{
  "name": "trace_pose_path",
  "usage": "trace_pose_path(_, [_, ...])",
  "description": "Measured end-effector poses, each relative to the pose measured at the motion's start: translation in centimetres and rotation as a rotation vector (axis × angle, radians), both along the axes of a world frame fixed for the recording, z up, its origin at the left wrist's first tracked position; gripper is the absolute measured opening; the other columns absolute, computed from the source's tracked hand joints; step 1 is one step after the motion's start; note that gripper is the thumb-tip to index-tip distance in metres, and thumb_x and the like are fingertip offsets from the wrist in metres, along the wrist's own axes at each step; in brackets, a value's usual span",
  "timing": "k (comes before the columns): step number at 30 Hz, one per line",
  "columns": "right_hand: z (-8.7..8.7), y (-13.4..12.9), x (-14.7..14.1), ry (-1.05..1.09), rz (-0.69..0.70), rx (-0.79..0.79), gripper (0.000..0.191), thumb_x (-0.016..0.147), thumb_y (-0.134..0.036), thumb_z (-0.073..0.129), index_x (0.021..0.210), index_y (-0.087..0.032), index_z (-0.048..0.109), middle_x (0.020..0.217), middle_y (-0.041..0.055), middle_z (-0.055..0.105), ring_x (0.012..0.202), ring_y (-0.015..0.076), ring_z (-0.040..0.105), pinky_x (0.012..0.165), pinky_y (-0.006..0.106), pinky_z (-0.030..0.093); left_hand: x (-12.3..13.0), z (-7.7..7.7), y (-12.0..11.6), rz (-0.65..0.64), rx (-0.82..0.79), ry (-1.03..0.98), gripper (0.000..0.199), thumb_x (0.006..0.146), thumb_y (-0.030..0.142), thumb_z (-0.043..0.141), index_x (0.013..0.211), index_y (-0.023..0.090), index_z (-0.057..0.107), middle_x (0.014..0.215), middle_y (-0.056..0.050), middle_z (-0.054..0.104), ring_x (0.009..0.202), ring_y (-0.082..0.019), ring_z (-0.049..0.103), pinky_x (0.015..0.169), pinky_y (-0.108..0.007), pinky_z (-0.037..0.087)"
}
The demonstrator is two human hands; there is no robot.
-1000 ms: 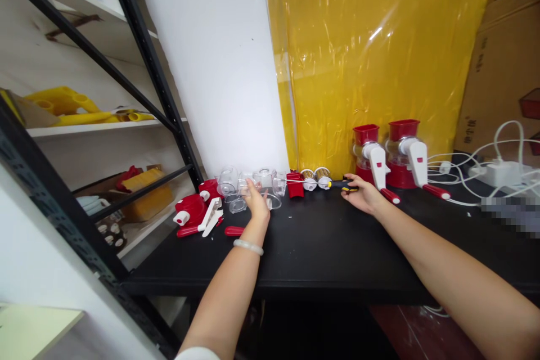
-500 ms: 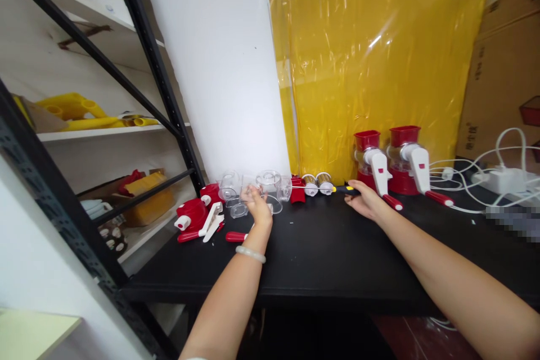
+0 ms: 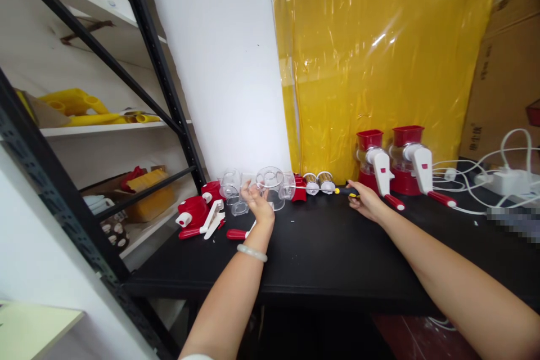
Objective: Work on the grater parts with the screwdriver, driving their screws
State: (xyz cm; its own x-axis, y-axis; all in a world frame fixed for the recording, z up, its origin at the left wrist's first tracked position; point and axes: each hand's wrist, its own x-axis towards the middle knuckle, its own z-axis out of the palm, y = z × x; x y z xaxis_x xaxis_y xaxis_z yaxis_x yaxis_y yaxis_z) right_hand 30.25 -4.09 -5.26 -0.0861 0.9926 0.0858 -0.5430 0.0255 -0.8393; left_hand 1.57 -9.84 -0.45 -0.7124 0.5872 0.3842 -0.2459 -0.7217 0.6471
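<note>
My left hand (image 3: 259,203), with a pale bangle at the wrist, is closed around a clear plastic housing (image 3: 272,179) above the black tabletop. My right hand (image 3: 366,200) grips the end of a screwdriver (image 3: 345,193) with a black and yellow handle. The screwdriver's thin shaft runs level to the left, and its tip reaches the housing's round side opening; the exact contact is hidden by the clear plastic. Another clear housing (image 3: 230,184) stands just left of my left hand. A crank with a red handle (image 3: 237,234) lies partly behind my left wrist.
Red bases (image 3: 193,211) and a white crank (image 3: 213,219) lie at the left. Two drum graters (image 3: 326,182) and a red part (image 3: 299,188) stand behind the screwdriver. Two assembled rotary graters (image 3: 407,160) and white cables (image 3: 472,180) occupy the right. A black shelf frame (image 3: 154,56) borders the left.
The right-hand fingers have shifted on the screwdriver's handle, and more of the handle now shows. The clear housing appears slightly turned in my left hand. The view has moved slightly.
</note>
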Motion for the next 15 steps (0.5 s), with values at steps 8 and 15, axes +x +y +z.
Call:
trace_pose_path(8, [1.6, -0.8, 0.9, 0.149, 0.039, 0.063, 0.017, 0.07, -0.026, 0.073, 0.08, -0.025, 0.059, 0.073, -0.0003, 0.062, 0.065, 0.0158, 0.058, 0.054, 0.028, 0.047, 0.4, 0.2, -0.5, -0.013, 0.032, 0.012, 0.029, 0.096, 0.047, 0.044, 0.114, 0.024, 0.048, 0.098, -0.007, 0.059, 0.095, -0.016, 0.067, 0.085, -0.032, 0.056])
trace_pose_path(15, [0.2, -0.2, 0.3, -0.084, 0.004, -0.038, 0.046, 0.085, -0.067, 0.058, 0.071, -0.023, 0.054, 0.045, -0.0027, 0.045, 0.038, 0.0117, 0.038, 0.037, 0.023, 0.026, 0.2, 0.3, -0.2, -0.001, 0.057, 0.006, 0.037, 0.093, 0.053, 0.046, 0.117, 0.024, 0.048, 0.098, -0.007, 0.057, 0.095, -0.017, 0.065, 0.086, -0.034, 0.056])
